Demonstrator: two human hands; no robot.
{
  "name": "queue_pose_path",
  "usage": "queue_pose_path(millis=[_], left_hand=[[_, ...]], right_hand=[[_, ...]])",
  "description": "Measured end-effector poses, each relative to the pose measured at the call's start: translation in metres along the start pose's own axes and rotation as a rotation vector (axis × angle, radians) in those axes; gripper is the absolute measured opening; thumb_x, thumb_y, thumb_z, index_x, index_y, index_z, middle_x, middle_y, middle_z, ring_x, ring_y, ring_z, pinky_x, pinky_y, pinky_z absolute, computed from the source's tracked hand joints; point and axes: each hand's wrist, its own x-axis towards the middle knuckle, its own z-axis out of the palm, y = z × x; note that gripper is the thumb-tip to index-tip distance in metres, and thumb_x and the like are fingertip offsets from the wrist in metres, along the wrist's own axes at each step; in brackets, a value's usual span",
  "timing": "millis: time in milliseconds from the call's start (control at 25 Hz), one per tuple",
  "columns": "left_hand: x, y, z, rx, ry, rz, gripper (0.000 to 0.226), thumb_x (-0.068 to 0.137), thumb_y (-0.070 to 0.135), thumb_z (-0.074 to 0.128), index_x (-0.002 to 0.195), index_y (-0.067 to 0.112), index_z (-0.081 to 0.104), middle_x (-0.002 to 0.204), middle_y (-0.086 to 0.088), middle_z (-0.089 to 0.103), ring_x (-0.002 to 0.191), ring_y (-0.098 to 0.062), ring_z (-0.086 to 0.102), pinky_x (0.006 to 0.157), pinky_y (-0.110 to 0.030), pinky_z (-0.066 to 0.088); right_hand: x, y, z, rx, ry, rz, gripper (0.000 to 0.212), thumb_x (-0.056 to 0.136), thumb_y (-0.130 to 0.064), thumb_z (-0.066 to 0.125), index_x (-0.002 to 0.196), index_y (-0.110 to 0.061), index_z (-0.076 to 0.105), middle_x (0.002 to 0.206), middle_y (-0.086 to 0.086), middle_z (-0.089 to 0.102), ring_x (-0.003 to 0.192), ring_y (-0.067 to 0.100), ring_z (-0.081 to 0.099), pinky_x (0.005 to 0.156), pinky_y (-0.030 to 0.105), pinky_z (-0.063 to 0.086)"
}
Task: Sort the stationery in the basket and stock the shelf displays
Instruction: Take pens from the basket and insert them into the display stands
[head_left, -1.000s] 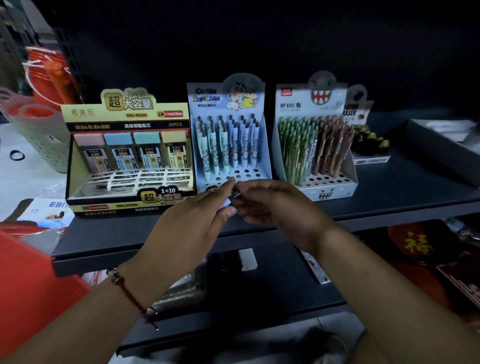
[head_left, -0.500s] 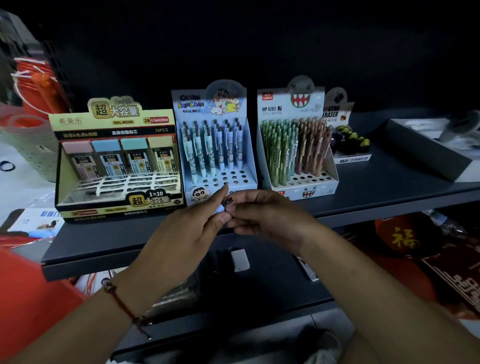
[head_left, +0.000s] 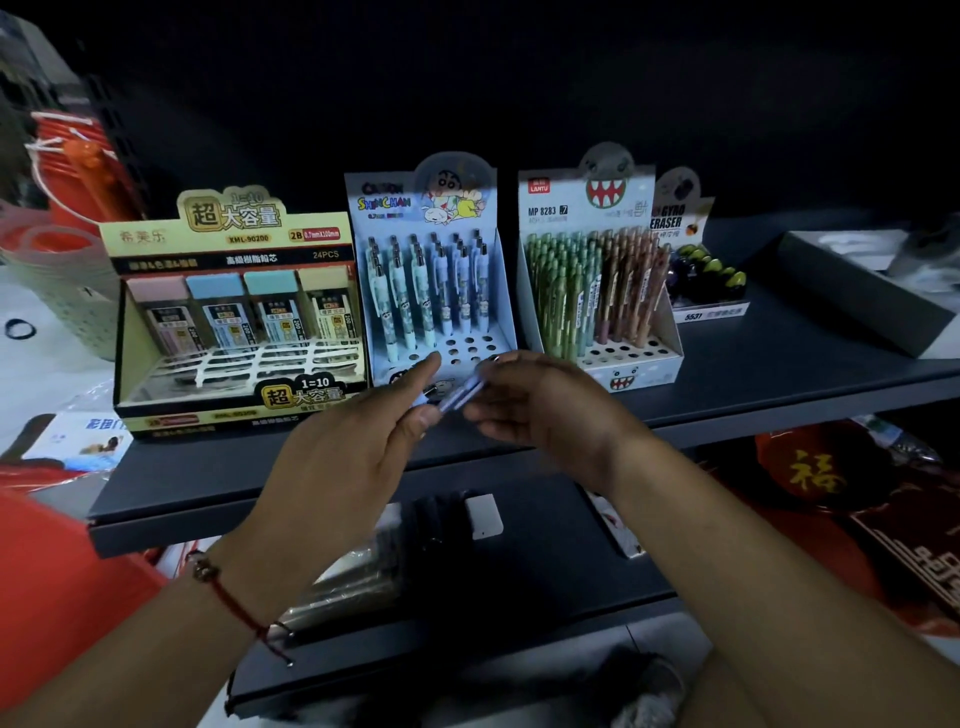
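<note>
Midway through stocking, a person holds a pale blue pen between both hands just in front of the cartoon pen display, which serves as the landmark on the dark shelf. Seen from the head camera, the left hand reaches up from the lower left, its thumb and forefinger pinching the pen's lower end, while the right hand comes in from the right, its fingers curled round the upper end. The pen lies tilted, just below the display's open front holes. The next move appears to call for turning the pen upright and seating its tip in one of those vacant holes. Left of the display stands a lead-refill box; right of it, a green-and-brown pencil display.
</note>
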Motion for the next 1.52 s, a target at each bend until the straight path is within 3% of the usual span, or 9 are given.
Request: queue_pose_path(millis=[200,320,520,680,760,1120,1280,1400,1520], left_hand=[[0.0,0.002,-0.002,0.012,0.019,0.006,0.049,0.1,0.056,0.028,0.148,0.05,0.026,0.092,0.017,0.049,0.082,-0.009,0.05,0.064,-0.025,0.033],[-0.001,0.003,0.0,-0.001,0.0,0.007,0.051,0.1,0.05,0.024,0.15,0.045,0.024,0.098,0.022,0.046,0.084,-0.003,0.045,0.064,-0.013,0.031],[0.001,0.004,0.001,-0.005,0.0,0.011,0.049,0.103,0.038,0.03,0.152,0.036,0.026,0.094,0.024,0.045,0.086,0.002,0.047,0.063,-0.012,0.031],[0.002,0.005,0.0,-0.037,0.031,0.001,0.047,0.101,0.038,0.041,0.147,0.041,0.035,0.127,0.014,0.059,0.102,-0.008,0.054,0.077,-0.021,0.038],[0.003,0.004,0.001,-0.065,0.056,-0.015,0.039,0.099,0.041,0.044,0.138,0.042,0.044,0.124,0.012,0.063,0.104,-0.012,0.059,0.079,-0.028,0.046],[0.004,-0.007,0.003,0.024,0.121,0.064,0.033,0.099,0.039,0.047,0.129,0.035,0.059,0.105,0.02,0.055,0.082,0.0,0.046,0.07,-0.009,0.035],[0.004,-0.01,0.001,0.011,0.121,0.043,0.032,0.1,0.036,0.051,0.13,0.035,0.06,0.105,0.018,0.057,0.082,-0.003,0.048,0.067,-0.011,0.038],[0.004,-0.013,0.0,0.02,0.115,0.032,0.033,0.099,0.034,0.051,0.131,0.035,0.06,0.101,0.017,0.057,0.08,-0.006,0.05,0.065,-0.019,0.044],[0.004,-0.015,-0.001,0.021,0.104,0.032,0.034,0.099,0.036,0.049,0.131,0.035,0.059,0.099,0.018,0.056,0.079,-0.005,0.051,0.065,-0.021,0.046]], right_hand=[[0.004,-0.01,-0.02,0.131,0.099,-0.037,0.014,0.097,-0.027,0.058,0.093,-0.014,0.061,0.082,0.005,0.071,0.064,0.011,0.065,0.053,0.02,0.049],[0.005,-0.013,-0.027,0.18,0.116,-0.102,0.018,0.094,-0.028,0.064,0.081,-0.016,0.06,0.067,-0.001,0.062,0.063,0.009,0.06,0.054,0.019,0.05],[0.007,-0.017,-0.032,0.145,0.148,-0.262,0.011,0.092,-0.021,0.067,0.081,-0.019,0.066,0.071,-0.005,0.062,0.071,0.01,0.058,0.065,0.02,0.049],[0.006,-0.027,-0.031,0.024,0.259,-0.456,0.017,0.089,-0.014,0.07,0.075,-0.016,0.06,0.072,0.004,0.057,0.07,0.02,0.046,0.062,0.024,0.042],[0.008,-0.031,-0.028,-0.004,0.304,-0.53,0.021,0.088,-0.012,0.071,0.074,-0.018,0.056,0.073,0.005,0.056,0.073,0.021,0.046,0.061,0.024,0.043],[0.036,-0.027,-0.006,-0.133,0.391,-0.696,0.019,0.088,-0.008,0.072,0.079,-0.016,0.057,0.065,-0.006,0.063,0.058,0.004,0.057,0.064,0.024,0.047],[0.053,-0.022,0.005,-0.202,0.419,-0.688,0.019,0.087,-0.009,0.073,0.083,-0.023,0.06,0.062,-0.01,0.065,0.062,0.006,0.06,0.066,0.026,0.05],[0.065,-0.018,0.007,-0.283,0.442,-0.675,0.011,0.087,-0.014,0.074,0.095,-0.016,0.065,0.069,-0.01,0.068,0.067,0.003,0.065,0.064,0.016,0.049],[0.073,-0.017,0.01,-0.346,0.477,-0.69,0.021,0.088,-0.017,0.074,0.107,-0.01,0.068,0.077,-0.01,0.07,0.071,-0.001,0.067,0.062,0.01,0.047]])
